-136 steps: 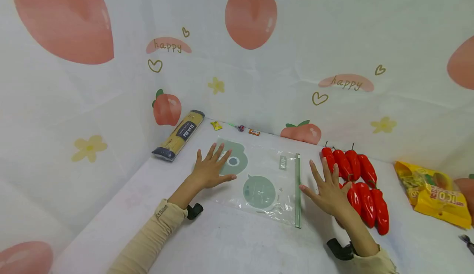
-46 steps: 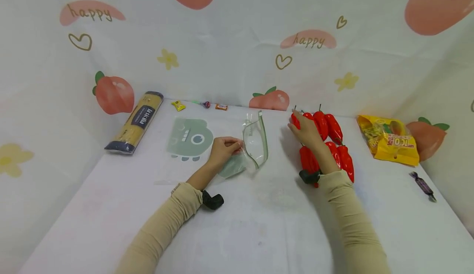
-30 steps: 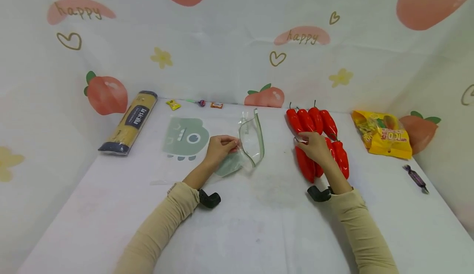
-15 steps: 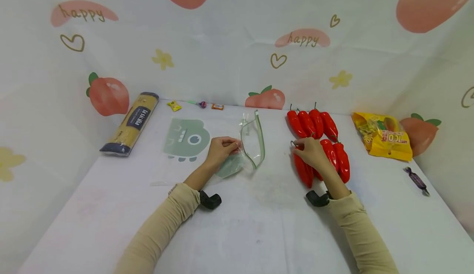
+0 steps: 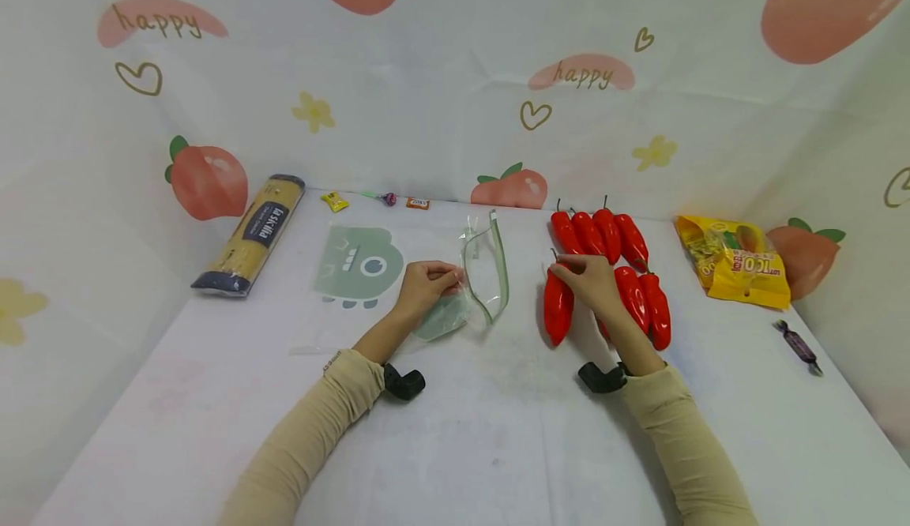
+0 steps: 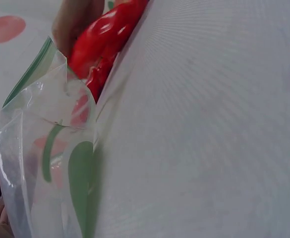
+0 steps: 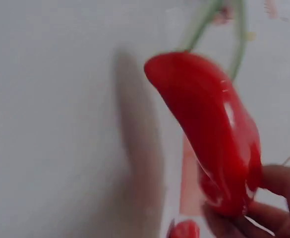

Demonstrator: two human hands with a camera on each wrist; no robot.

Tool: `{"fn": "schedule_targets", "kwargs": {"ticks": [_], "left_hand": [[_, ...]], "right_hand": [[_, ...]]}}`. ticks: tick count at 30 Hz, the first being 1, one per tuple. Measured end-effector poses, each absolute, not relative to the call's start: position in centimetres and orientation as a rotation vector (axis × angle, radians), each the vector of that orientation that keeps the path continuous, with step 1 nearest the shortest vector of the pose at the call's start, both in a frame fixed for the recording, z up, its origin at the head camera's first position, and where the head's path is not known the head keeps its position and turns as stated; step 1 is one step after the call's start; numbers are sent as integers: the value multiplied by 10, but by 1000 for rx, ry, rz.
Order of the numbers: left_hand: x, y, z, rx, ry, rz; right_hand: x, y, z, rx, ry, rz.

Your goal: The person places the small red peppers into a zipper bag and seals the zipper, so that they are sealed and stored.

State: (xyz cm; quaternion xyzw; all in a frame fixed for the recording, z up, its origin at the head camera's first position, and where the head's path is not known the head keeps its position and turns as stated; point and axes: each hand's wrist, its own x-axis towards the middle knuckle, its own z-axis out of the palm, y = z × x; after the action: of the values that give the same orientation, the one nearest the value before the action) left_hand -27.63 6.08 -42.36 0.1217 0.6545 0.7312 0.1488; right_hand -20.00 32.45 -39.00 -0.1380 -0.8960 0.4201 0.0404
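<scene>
With thumb and fingertips, my left hand (image 5: 426, 287) pinches the upper film of a clear zip bag (image 5: 362, 261) printed with a green cartoon figure. The bag's green-edged mouth gapes toward the right. My right hand (image 5: 596, 279) grips a glossy red chili pepper (image 5: 558, 310) near its stem end. It hangs tip down, a short way right of the bag mouth; in the right wrist view its shadow lies apart from the pepper (image 7: 209, 114). From the left wrist, the bag's opening (image 6: 40, 64) appears in front of red peppers. Behind and beneath the right hand lie other red peppers (image 5: 633, 293), partly covered.
A pasta pack (image 5: 256, 234) lies at the back left. Along the rear edge are a yellow candy (image 5: 334, 201), a lollipop (image 5: 388, 199) and an orange-wrapped sweet (image 5: 418, 204). At right sit a yellow candy bag (image 5: 742, 261) and a dark wrapped candy (image 5: 799, 347).
My left hand went from lying flat on the bag to pinching its raised mouth. The right hand reached into the peppers, took one from the front row, lifted it and moved it left.
</scene>
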Motion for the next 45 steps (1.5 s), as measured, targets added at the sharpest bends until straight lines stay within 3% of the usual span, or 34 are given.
{"fn": "schedule_targets", "kwargs": {"ticks": [6,13,21,29,35,40,45], "left_hand": [[-274,61,-420,357,1906,2086],[-274,63,-417,378,2027,2061],[-276,63,-415,320,2011,2108],[-275,64,-416,351,2014,2118],[-277,57,-417,339,1985,2115],[-278,56,-419,365,1938,2130],[-278,56,-420,363,1939,2114]], "right_hand": [[-217,304,-377,-656,-1963,2122],[-226,273,-400,-708,-1848,2337],[-226,261,-422,-610,-2169,2184],[-219,252,-421,-310,-2588,1638],[-210,277,-409,-195,-2514,1592],[-190,322,-403,-270,-2425,1538],[-168,353,-398,-556,-2436,1387]]}}
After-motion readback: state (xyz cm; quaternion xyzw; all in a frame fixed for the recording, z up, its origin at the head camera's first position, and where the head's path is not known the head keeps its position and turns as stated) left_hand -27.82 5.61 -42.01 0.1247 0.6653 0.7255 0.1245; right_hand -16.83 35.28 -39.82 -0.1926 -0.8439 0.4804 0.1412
